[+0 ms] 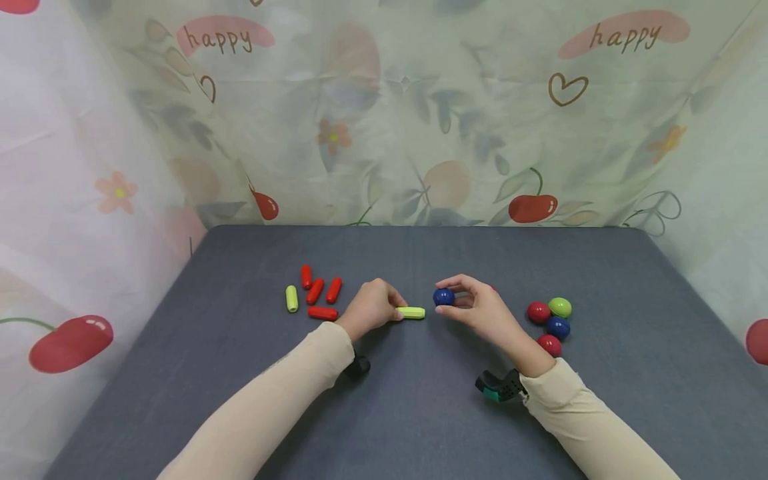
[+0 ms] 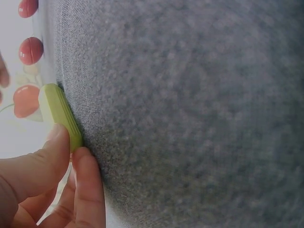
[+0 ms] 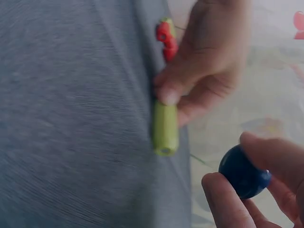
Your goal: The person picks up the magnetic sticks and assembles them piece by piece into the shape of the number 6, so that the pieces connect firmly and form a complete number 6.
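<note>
Left hand pinching a light-green ribbed cylinder between thumb and fingers, mid tabletop; cylinder points left-right, free end toward the right. Can't tell if it touches the tabletop. Right hand grasping a blue ball by thumb and fingertips, raised off the tabletop, just right of that cylinder, not touching it. Small red bit shows behind right hand, mostly hidden.

Left of left hand: four red cylinders, the nearest lying left-right close to the wrist, others farther back at differing angles; second light-green cylinder at the group's left edge, lying near-far.

Right of right hand, a close group: green ball far, red ball left of it, second blue ball nearer, another red ball nearest, beside the forearm. Far side: patterned curtain, "happy" printed twice.
</note>
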### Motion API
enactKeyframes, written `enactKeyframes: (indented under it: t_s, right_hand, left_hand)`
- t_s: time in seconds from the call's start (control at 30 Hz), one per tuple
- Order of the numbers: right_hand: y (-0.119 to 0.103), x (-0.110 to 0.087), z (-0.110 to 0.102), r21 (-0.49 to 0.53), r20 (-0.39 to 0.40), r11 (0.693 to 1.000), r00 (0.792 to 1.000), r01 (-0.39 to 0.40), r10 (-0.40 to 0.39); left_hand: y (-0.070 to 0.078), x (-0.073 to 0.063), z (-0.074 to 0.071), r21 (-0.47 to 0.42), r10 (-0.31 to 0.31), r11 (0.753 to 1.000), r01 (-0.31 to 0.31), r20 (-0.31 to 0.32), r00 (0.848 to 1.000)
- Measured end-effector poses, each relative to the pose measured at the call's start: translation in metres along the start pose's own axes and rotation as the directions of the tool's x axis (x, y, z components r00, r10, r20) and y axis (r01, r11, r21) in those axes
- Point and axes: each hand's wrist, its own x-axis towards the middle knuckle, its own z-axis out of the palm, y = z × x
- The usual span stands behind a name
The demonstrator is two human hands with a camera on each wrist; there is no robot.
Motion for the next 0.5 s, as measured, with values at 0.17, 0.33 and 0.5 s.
enactKeyframes:
  t_s: [0.17, 0.33, 0.5]
  right_hand:
    - [0.011, 0.004, 0.012, -0.053, 0.003, 0.999, 1.0, -0.01, 0.011]
    - [0.018, 0.007, 0.022, -0.13, -0.003, 0.991, 1.0, -0.029, 0.029]
    - [0.018, 0.009, 0.025, -0.191, -0.015, 0.981, 1.0, -0.017, 0.014]
  left_hand:
    - [0.0, 0.0, 0.0, 0.0, -0.001, 1.0, 0.001, 0.004, 1.0]
    - [0.001, -0.001, 0.0, -0.005, -0.002, 1.0, 0.002, 0.005, 1.0]
    - [-0.001, 0.0, 0.0, -0.004, 0.004, 1.0, -0.004, -0.002, 1.0]
